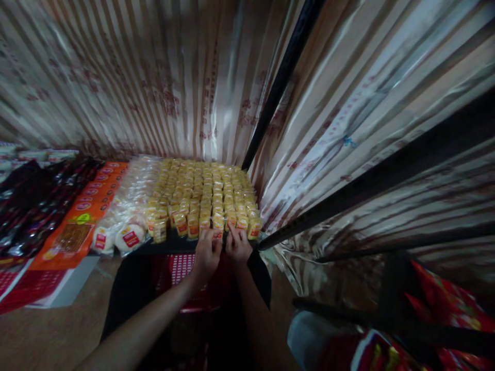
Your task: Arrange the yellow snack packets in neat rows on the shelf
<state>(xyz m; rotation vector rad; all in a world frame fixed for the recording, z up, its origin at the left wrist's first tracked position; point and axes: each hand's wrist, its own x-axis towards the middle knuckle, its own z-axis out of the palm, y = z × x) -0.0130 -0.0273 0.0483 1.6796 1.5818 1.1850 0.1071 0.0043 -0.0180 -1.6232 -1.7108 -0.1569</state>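
Note:
Rows of small yellow snack packets [217, 198] in clear wrappers with red and white labels stand packed close together on a dark shelf. At the front edge of the rows, my left hand [209, 252] is closed, its thumb and fingers pinched at one front packet. Just to its right, my right hand [238, 247] touches the front packets with its index finger stretched forward and its other fingers partly bent. The packet between my hands is partly hidden by my fingers.
Left of the rows lie round white packaged cakes [131, 237], an orange packet [73, 234] and dark shiny packets [42, 201]. Black poles [278, 77] and striped plastic sheeting [185, 77] close off the back and right. Red bags [452, 304] sit at lower right.

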